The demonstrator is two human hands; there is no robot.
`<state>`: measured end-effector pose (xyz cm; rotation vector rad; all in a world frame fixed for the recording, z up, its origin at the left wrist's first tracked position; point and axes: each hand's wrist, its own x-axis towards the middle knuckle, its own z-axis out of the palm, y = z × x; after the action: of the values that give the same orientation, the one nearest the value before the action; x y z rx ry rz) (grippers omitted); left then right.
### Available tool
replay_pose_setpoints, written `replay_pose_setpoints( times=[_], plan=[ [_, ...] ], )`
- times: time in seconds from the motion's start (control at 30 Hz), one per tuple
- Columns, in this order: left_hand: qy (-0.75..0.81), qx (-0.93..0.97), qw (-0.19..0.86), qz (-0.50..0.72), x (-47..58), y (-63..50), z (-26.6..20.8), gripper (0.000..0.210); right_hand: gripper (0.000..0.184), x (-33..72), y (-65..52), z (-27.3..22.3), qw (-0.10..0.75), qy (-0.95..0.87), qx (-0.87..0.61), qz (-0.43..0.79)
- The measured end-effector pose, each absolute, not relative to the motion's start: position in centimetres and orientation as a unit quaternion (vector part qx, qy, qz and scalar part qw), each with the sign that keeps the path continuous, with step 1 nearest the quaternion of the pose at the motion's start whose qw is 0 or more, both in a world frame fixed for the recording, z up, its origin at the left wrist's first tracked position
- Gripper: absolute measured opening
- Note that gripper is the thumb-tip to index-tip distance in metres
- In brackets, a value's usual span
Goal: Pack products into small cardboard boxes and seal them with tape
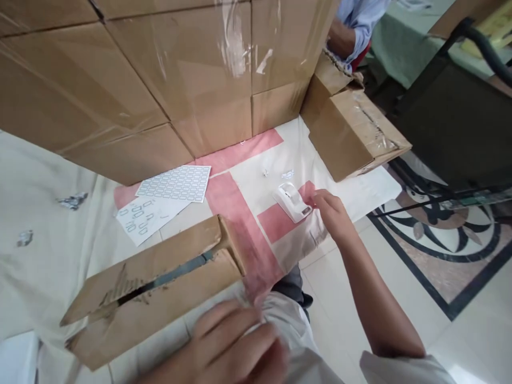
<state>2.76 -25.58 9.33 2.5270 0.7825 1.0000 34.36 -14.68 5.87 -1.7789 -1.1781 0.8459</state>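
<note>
My right hand (pixel 332 213) is beside a small white tape dispenser (pixel 294 202) that sits on the red-and-white cloth. Its thumb and index finger are pinched together close to the dispenser's end; whatever lies between them is too small to make out. Low in the view, my left hand (pixel 240 341) is blurred by motion, its fingers curled inward. What it holds, if anything, is hidden. A long, narrow cardboard box (pixel 160 288) lies to the left of that hand, with a dark gap between its flaps.
Stacked, taped cartons (pixel 192 74) rise at the back. An open carton (pixel 352 128) stands at right. Label sheets (pixel 176 183) lie left of centre, near foil scraps (pixel 72 200). A black chair (pixel 452 117) and another person's arm (pixel 344 37) are at upper right.
</note>
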Motion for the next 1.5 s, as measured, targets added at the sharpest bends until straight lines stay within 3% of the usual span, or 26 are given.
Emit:
replay_pose_setpoints(
  times=[0.03,0.1,0.17,0.3,0.5,0.8,1.0,1.2,1.5],
  plan=[
    [0.260,0.856,0.142,0.423,6.3,-24.6,8.6,0.032,0.030,34.6,-14.5,5.7,0.399,-0.451,-0.706,0.373],
    [0.301,0.863,0.165,0.371,12.9,-21.7,6.8,0.030,0.030,34.6,-14.3,5.5,0.390,-0.422,-0.712,0.405],
    [0.412,0.838,0.170,0.315,17.7,-18.4,4.7,0.049,0.028,34.5,-14.2,5.3,0.387,-0.400,-0.722,0.411],
    [0.505,0.783,0.157,0.327,21.2,-13.7,0.5,0.086,0.026,34.8,-14.0,4.8,0.389,-0.380,-0.723,0.426],
    [0.494,0.796,0.141,0.320,20.2,-12.2,-0.7,0.079,0.024,34.9,-14.1,4.7,0.393,-0.362,-0.718,0.446],
    [0.503,0.795,0.135,0.312,20.1,-11.3,-1.2,0.098,0.023,34.2,-13.3,4.7,0.375,-0.402,-0.716,0.430],
    [0.521,0.779,0.120,0.327,20.4,-11.5,-1.7,0.100,0.032,33.6,-14.7,5.6,0.426,-0.432,-0.714,0.349],
    [0.528,0.786,0.113,0.299,20.2,-11.5,-1.2,0.096,0.039,33.6,-18.2,5.7,0.419,-0.361,-0.731,0.400],
    [0.527,0.789,0.126,0.288,19.9,-11.6,-0.9,0.089,0.040,32.7,-17.9,2.5,0.535,-0.291,-0.627,0.485]
  ],
)
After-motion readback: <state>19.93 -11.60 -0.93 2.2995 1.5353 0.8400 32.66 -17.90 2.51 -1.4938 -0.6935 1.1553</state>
